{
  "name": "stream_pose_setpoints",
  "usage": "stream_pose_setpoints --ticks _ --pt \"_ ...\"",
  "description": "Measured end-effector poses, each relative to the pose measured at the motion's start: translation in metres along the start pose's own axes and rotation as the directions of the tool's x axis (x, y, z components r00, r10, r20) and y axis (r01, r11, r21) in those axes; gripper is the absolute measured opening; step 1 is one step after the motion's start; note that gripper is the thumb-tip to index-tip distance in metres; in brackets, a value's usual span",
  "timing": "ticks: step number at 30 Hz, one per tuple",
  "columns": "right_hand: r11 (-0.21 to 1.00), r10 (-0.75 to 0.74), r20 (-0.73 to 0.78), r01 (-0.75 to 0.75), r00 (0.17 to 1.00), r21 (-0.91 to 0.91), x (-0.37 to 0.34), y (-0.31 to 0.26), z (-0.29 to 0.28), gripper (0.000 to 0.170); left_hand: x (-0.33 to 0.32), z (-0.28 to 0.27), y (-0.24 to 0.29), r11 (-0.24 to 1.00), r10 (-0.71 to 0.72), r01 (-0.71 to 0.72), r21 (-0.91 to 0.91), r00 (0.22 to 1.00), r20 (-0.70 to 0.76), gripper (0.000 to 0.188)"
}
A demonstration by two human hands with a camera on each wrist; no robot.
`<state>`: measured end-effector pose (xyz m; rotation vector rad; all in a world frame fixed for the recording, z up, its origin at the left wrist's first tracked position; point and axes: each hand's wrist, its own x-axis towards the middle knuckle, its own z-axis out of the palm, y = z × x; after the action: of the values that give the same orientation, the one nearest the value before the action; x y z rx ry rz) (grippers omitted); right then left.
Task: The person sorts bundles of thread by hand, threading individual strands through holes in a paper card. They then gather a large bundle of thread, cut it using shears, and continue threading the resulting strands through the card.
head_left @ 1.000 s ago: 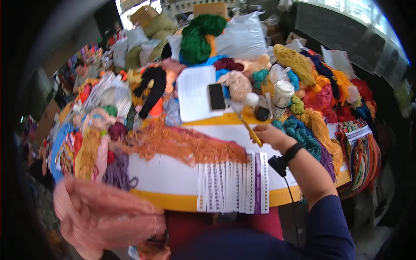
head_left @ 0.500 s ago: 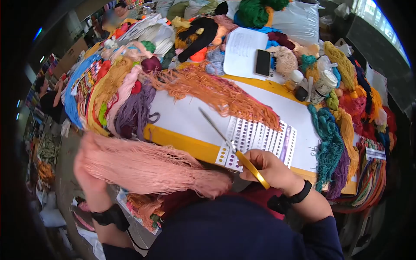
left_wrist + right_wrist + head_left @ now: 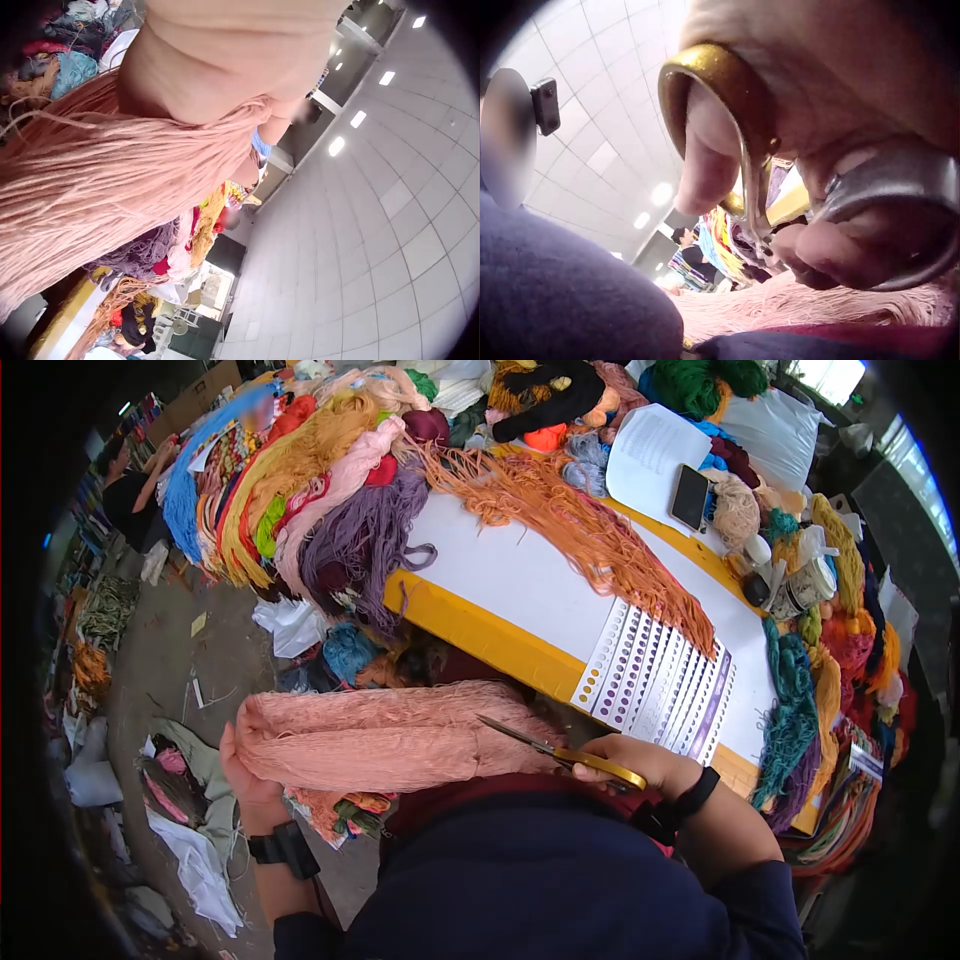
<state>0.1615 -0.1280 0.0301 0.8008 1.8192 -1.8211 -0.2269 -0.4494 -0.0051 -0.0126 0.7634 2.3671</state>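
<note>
A long skein of pink yarn (image 3: 370, 745) stretches across the front of my body, above my lap. My left hand (image 3: 252, 780) holds its looped left end; in the left wrist view, strands (image 3: 150, 180) wrap over the hand (image 3: 232, 60) near the thumb, and the fingers are mostly hidden. My right hand (image 3: 640, 762) holds gold-handled scissors (image 3: 600, 765), their blades pointing left over the right part of the skein. In the right wrist view, the thumb passes through one gold ring (image 3: 727, 67) and fingers through the other ring (image 3: 930, 195).
Orange yarn (image 3: 600, 550) lies across the white-topped table with the yellow edge (image 3: 480, 635), partly over colour cards (image 3: 650, 680). Purple yarn (image 3: 365, 530) hangs over the table's left end, teal yarn (image 3: 785, 700) at the right. A phone (image 3: 690, 497) rests near paper sheets (image 3: 650, 450).
The scissors have come from over the table down to the pink skein. My left hand has brought the skein in front of my body, and the head view has turned left and down.
</note>
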Motion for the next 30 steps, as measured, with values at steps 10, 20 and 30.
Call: stream_pose_setpoints --ticks 10,20,30 --pt "0.986 0.122 0.046 -0.115 0.991 -0.122 0.007 0.006 -0.003 0.058 0.007 -0.018 0.001 0.979 -0.116 0.131 -0.156 0.988 0.106 0.04" --pt "0.989 -0.133 0.124 0.123 0.983 0.087 0.031 -0.002 -0.002 0.057 0.004 -0.035 -0.004 0.969 -0.106 0.087 -0.23 0.992 -0.072 0.037" --pt "0.989 -0.123 0.037 0.12 0.992 0.086 0.021 -0.002 0.004 0.05 0.002 -0.046 0.007 0.996 -0.059 0.058 -0.065 0.998 -0.008 0.044"
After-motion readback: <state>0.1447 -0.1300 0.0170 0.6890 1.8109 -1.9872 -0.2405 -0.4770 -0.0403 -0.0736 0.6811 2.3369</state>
